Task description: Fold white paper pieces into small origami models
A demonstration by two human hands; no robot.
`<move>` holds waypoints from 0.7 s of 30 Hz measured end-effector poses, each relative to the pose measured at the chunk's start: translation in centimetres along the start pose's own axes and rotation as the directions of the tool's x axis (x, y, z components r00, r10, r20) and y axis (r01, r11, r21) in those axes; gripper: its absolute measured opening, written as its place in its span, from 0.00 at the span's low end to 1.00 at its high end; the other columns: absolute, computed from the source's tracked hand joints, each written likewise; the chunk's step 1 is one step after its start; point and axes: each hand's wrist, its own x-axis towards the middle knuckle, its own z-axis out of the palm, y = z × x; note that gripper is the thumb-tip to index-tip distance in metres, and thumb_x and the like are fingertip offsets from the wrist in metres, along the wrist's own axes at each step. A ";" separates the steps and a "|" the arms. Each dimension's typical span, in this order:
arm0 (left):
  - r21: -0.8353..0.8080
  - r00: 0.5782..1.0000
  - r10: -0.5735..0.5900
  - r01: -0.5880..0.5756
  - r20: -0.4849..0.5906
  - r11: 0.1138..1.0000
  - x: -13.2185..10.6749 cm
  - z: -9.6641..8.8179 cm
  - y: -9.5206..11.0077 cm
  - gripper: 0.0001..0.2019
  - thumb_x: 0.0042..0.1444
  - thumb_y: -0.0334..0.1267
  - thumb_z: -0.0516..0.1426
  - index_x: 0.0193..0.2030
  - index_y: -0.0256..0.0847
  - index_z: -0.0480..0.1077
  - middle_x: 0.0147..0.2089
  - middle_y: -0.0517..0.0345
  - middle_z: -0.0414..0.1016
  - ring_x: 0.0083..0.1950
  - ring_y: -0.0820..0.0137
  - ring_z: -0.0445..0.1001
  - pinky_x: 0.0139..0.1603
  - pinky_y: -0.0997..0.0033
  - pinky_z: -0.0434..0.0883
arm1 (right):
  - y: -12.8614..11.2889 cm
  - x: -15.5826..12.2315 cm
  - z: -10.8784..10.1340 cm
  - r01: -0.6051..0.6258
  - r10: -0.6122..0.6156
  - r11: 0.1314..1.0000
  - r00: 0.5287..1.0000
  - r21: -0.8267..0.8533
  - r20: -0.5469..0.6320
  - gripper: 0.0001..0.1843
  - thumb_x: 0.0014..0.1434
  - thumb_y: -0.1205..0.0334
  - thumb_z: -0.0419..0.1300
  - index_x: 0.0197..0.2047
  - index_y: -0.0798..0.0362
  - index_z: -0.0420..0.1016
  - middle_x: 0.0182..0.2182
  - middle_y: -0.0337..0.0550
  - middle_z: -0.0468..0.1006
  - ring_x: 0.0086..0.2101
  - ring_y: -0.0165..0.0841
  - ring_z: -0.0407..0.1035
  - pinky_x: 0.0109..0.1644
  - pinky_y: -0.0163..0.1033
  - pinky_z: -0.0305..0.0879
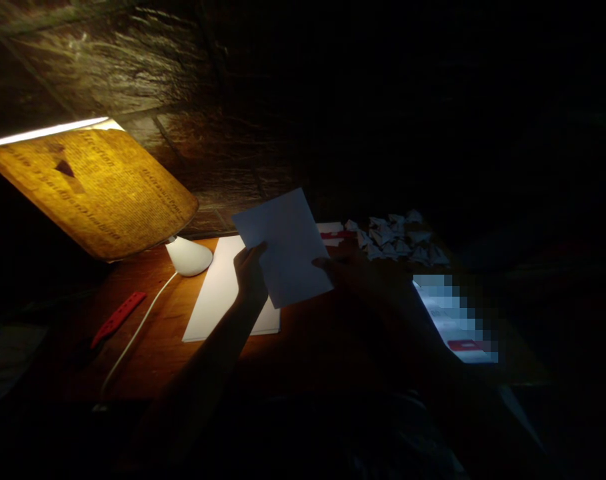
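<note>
In a dark room I hold a white sheet of paper (285, 243) up above a wooden table (157, 347). My left hand (250, 273) grips its lower left edge, thumb on the front. At the sheet's right edge my right hand (335, 270) pinches the paper, mostly in shadow. Under the held sheet a stack of white paper (217, 297) lies flat on the table.
A lit lamp with a yellow printed shade (93, 190) and white base (187, 257) stands at the left, its cord (133, 337) trailing forward. A red ruler-like strip (117, 319) lies left. Several folded paper pieces (400, 237) sit at the back right. A glowing screen (455, 320) is at right.
</note>
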 end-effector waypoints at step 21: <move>-0.037 0.998 -0.003 0.001 -0.056 0.999 1.0 -0.5 0.6 0.14 0.31 0.39 0.69 0.24 0.38 0.70 0.26 0.59 0.73 0.28 0.68 0.72 0.31 0.67 0.71 | 0.0 0.2 -0.6 0.119 -0.110 0.983 0.991 -0.137 0.075 0.29 0.56 0.38 0.67 0.17 0.53 0.73 0.15 0.38 0.70 0.19 0.27 0.62 0.26 0.36 0.53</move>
